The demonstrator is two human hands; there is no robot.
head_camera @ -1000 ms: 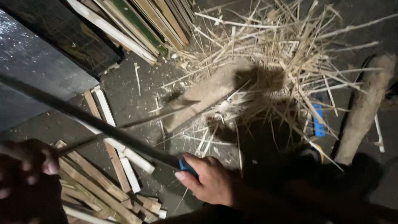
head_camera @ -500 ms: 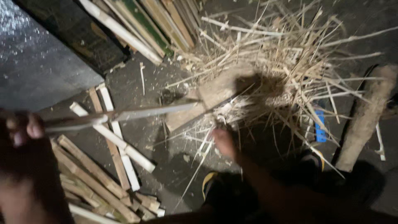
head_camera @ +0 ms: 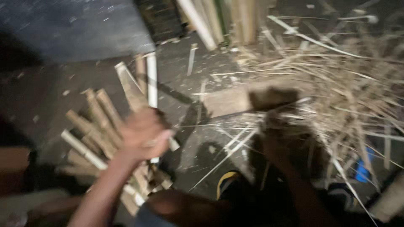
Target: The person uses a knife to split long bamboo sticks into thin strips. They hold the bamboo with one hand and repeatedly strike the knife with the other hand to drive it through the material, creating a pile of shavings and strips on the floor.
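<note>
The view is motion-blurred. My left hand hovers over a pile of split wooden strips on the floor. Its fingers are curled around a pale strip that points away from me. My right hand is in deep shadow at a flat wooden block, with a dark blurred shape just above it. Whether that hand holds anything is not visible.
A big heap of thin pale slivers covers the right side. Long slats lean at the top, beside a dark grey sheet. A blue object and a thick log lie at lower right. A yellow-edged shoe is near me.
My left hand came down from the far left with the long strip and now sits over the strip pile. My right hand moved from near me up to the wooden block.
</note>
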